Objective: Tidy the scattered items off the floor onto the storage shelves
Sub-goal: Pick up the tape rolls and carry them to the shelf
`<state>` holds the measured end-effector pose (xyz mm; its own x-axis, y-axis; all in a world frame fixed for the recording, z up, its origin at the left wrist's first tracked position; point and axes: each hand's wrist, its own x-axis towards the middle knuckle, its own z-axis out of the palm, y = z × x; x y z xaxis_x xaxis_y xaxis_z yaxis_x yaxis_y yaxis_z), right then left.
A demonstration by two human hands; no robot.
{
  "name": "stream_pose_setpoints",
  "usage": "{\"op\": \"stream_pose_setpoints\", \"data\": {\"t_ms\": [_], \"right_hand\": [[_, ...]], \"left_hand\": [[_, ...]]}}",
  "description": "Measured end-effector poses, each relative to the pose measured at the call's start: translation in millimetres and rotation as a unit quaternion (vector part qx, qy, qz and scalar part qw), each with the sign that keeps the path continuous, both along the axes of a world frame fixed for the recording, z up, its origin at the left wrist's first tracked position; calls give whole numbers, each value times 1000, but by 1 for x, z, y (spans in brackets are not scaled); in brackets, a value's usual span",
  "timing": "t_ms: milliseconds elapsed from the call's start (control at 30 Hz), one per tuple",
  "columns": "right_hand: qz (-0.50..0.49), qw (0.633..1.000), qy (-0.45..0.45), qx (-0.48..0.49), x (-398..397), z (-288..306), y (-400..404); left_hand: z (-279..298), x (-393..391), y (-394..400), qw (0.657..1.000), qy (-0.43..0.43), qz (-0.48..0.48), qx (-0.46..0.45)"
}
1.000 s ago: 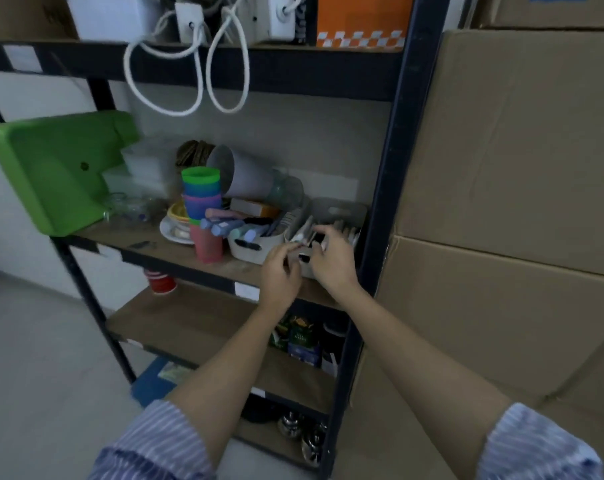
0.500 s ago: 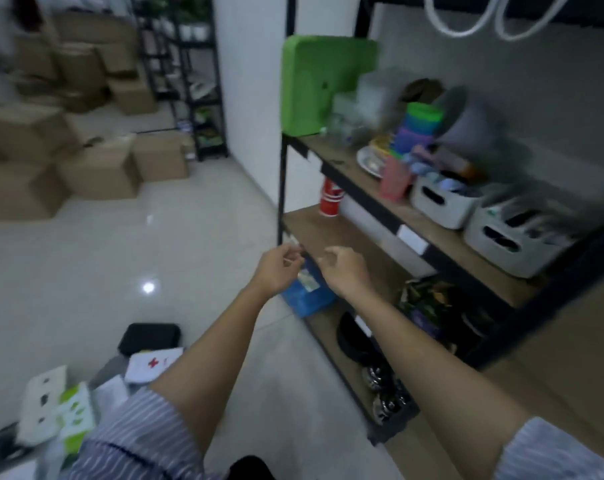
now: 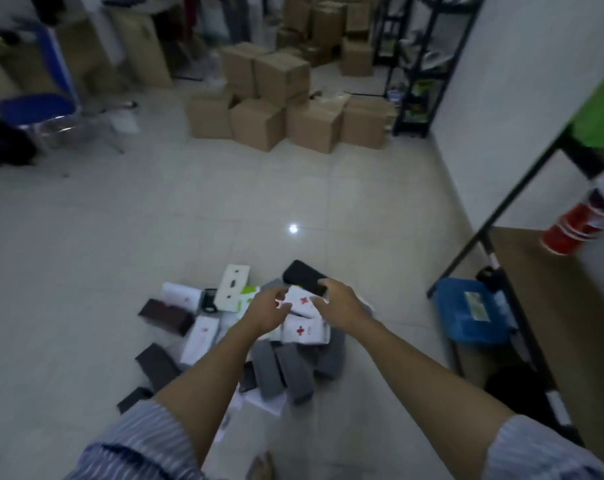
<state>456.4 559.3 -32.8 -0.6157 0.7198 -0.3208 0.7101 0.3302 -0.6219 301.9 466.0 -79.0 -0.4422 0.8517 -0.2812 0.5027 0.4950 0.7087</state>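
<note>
A heap of scattered items lies on the tiled floor in front of me: white boxes with a red cross [image 3: 304, 332], a black case [image 3: 302, 277], several grey cases [image 3: 283, 372], dark brown boxes [image 3: 165, 315] and a white box with cut-outs [image 3: 232, 287]. My left hand [image 3: 264, 313] and my right hand [image 3: 340, 303] reach out side by side above the heap, fingers loosely curled. Neither holds anything. Between the two hands shows another red-cross box [image 3: 302, 301]. The storage shelf [image 3: 553, 306] stands at the right.
On the shelf's wooden board stands a stack of red cups [image 3: 567, 233]. A blue case [image 3: 473, 313] sits low at the shelf's left end. Stacked cardboard boxes [image 3: 280, 116] fill the far floor, with a blue chair [image 3: 34, 109] at the left and another black rack [image 3: 415, 64] behind.
My view has swung left from the shelf down to the floor. Both hands have left the white bin on the shelf and now hang over the heap.
</note>
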Motion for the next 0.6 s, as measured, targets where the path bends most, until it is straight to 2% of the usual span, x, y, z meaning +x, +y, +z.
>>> {"op": "stream_pose_setpoints", "data": {"t_ms": [233, 400, 600], "right_hand": [[127, 991, -20, -21, -118, -43, -57], [226, 971, -76, -35, -162, -77, -81], [254, 961, -106, -36, -214, -118, -94]], "left_hand": [[-32, -108, -111, 991, -12, 114, -67], [-54, -131, -164, 976, -58, 186, -96], [-88, -148, -182, 947, -101, 291, -93]]}}
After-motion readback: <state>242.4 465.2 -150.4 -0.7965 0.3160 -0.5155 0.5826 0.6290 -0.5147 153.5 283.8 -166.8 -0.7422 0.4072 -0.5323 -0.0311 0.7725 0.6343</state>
